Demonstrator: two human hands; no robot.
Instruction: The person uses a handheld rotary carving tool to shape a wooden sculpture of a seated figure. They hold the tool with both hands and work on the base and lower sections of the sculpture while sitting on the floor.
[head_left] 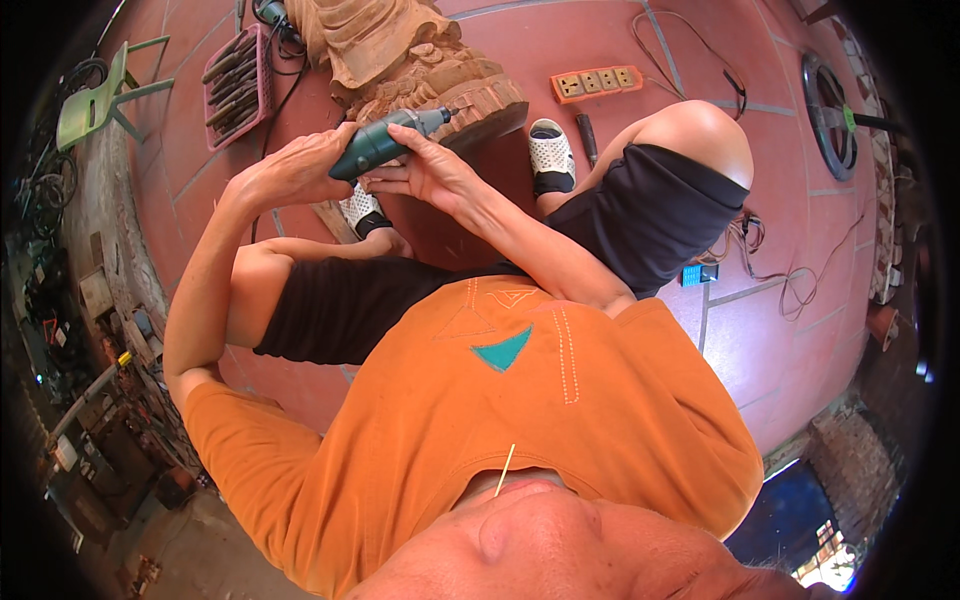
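Both of my hands are on a green rotary grinder [372, 147] with a grey collar and a small bit at its front. My left hand [300, 168] is wrapped round the rear of its body. My right hand [432, 168] grips nearer the collar, thumb on top and fingers partly behind the tool. The bit lies over the edge of a brown wood carving [400, 70] with carved folds and rough shapes; I cannot tell whether it touches the wood. The carving stands on the floor before me, between my feet and beyond them.
A pink basket [264, 75] of slim carving tools sits left of the carving, by a green chair [95, 105]. To the right lie an orange power strip [597, 83], a dark-handled tool [586, 138], loose cables [790, 275], a blue box [698, 274] and a black ring [828, 115].
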